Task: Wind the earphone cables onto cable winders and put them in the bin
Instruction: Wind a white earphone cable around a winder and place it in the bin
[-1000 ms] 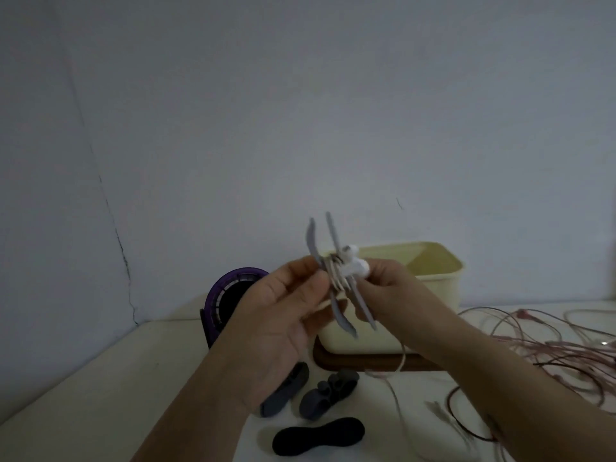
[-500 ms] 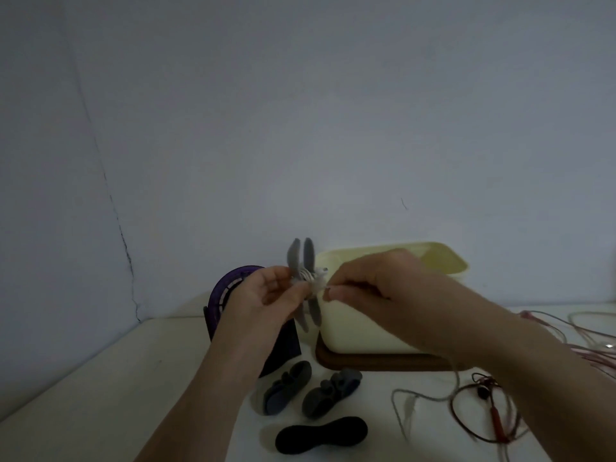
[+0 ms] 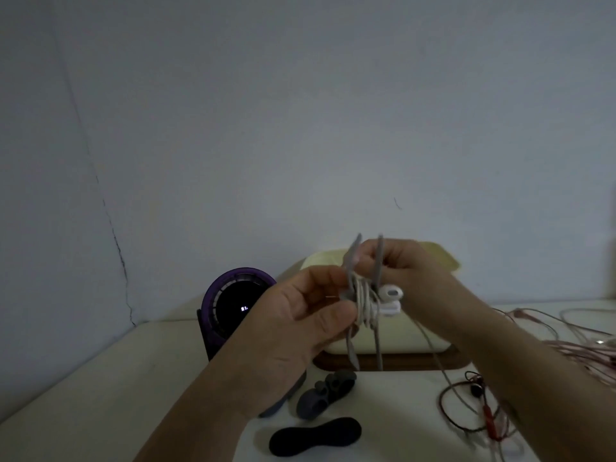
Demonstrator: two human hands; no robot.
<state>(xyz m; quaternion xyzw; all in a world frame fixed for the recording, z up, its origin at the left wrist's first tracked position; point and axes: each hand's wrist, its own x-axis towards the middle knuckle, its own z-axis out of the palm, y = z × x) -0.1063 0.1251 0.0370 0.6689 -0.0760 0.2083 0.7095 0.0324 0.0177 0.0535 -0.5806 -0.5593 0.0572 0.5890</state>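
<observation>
Before bin (image 3: 400, 338), cable winder (image 3: 353, 281) upright; left hand (image 3: 300, 325) pinches its middle, right hand (image 3: 410, 271) grips top.

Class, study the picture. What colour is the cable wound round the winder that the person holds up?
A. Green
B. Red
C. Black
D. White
D: the cable coiled round the middle of the grey winder, held up by the left hand and the right hand, is white, like the earbuds beside it.
</observation>
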